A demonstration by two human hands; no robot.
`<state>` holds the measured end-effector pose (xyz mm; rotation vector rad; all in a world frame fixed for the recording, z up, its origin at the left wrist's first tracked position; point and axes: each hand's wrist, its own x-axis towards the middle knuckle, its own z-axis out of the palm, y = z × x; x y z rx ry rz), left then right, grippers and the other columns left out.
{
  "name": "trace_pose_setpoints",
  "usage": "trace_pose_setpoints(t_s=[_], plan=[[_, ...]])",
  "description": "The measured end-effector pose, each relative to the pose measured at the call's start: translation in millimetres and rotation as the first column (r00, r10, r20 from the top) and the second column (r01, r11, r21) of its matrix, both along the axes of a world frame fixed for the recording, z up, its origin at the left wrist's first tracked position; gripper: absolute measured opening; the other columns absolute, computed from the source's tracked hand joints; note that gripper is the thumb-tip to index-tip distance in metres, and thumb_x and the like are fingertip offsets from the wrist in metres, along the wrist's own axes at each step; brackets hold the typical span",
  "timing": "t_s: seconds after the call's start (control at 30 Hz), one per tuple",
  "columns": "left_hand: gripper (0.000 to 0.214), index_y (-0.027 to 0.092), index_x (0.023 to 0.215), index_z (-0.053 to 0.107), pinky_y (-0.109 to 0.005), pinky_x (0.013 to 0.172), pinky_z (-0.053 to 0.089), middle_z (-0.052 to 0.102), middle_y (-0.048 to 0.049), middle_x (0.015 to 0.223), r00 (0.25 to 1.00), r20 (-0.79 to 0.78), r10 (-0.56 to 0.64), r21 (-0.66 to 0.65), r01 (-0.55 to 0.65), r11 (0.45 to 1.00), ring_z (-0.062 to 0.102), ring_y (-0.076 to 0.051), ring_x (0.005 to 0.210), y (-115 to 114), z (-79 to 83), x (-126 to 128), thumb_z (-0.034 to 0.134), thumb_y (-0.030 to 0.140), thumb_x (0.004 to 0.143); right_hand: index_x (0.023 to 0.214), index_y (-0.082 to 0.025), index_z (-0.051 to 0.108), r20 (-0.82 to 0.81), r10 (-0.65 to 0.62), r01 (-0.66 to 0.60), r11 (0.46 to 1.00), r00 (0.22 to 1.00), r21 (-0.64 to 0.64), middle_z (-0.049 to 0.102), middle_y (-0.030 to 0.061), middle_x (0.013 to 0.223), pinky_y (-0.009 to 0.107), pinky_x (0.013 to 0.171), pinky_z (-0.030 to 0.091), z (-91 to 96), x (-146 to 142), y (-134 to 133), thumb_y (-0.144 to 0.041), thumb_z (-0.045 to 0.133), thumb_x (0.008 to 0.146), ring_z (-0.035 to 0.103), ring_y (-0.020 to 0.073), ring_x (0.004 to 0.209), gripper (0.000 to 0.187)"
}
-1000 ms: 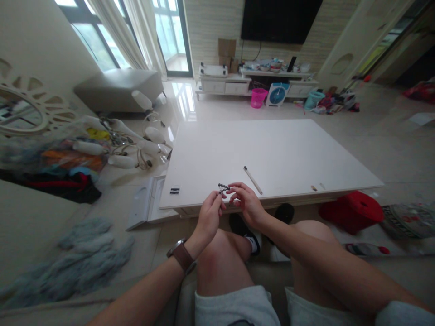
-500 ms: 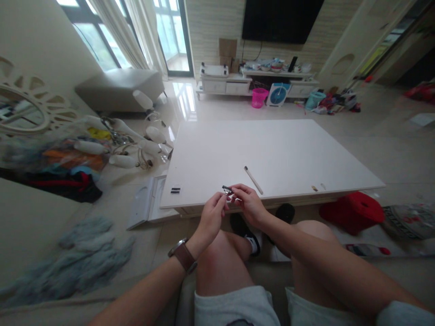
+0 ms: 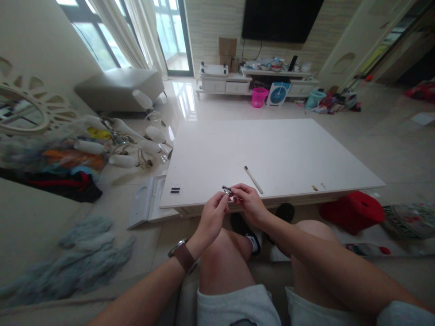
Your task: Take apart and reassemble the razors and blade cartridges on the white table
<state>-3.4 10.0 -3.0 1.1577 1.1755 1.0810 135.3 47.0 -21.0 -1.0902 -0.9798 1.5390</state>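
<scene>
My left hand point(image 3: 211, 217) and my right hand point(image 3: 249, 203) meet over the near edge of the white low table point(image 3: 272, 149). Both pinch a small dark metal piece point(image 3: 227, 189), which sticks out to the left above my fingertips. I cannot make out what the piece is. A brown watch point(image 3: 182, 255) sits on my left wrist. My bare knees are just below the hands.
A thin white stick point(image 3: 253, 179) lies on the table beyond my right hand; a small black item point(image 3: 175, 190) lies near the table's left corner. A chandelier point(image 3: 136, 145), clothes and a mirror clutter the floor left. A red stool point(image 3: 353, 210) stands right.
The small metal piece dropped slightly and turned as my fingers closed tighter around it. Between half a second ago and now the hands have barely moved.
</scene>
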Motion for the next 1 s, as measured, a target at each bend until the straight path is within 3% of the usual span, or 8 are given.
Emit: trace_pose_setpoints(t_s=[0.6,1.0], plan=[[0.035,0.019,0.068,0.054,-0.025,0.058,0.031,0.046,0.0033,0.061,0.995,-0.103,-0.003,0.061,0.009,0.998,0.042,-0.012,0.060,0.6,1.0,-2.4,0.051,0.044,0.092,0.070,-0.019,0.066,-0.009,-0.001,0.001,1.000,1.000,-0.001,0.062,-0.0011,0.066,0.026,0.059,0.036,1.8,-1.8,-0.9,-0.036,0.075,0.073,0.047,0.0109,0.059,0.018],[0.031,0.018,0.075,0.059,-0.023,0.053,0.030,0.047,0.0029,0.060,1.000,0.005,0.009,0.000,-0.009,1.000,0.040,-0.011,0.054,-1.0,-1.9,-1.5,0.051,0.043,0.092,0.072,-0.019,0.066,-0.018,-0.043,0.044,0.999,0.999,0.005,0.063,-0.0013,0.068,0.026,0.057,0.033,0.8,-2.0,0.7,-0.034,0.075,0.075,0.047,0.0103,0.058,0.018]])
